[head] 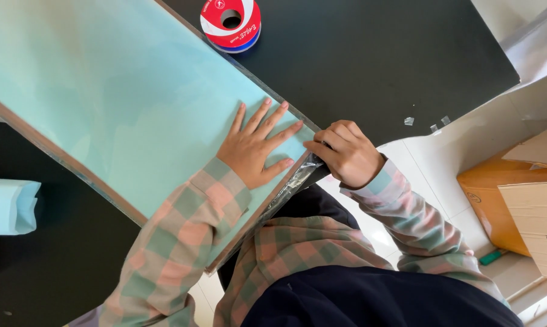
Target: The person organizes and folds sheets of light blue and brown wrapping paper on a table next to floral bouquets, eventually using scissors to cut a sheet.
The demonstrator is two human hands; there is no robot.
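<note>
One big pale blue panel fills most of my view, lying slantwise on the black counter, its near corner hanging off the edge toward my lap. It looks wrapped in clear film, edges showing brownish underneath. My left hand is flat on it, fingers spread wide, pressing near the right edge. My right hand is curled narrow, pinching the crumpled clear film at that edge, just beside the left fingertips. Judgement: most of the face looks smooth and covered; this corner's film is still loose and bunched, so the edge work here isn't finished. Can't tell the far edges, out of frame. Cardboard boxes sit on the floor to the right. A folded blue sheet is at the left. A red tape roll stands well apart, top of counter. Small tape bits stuck near the counter's right edge.
</note>
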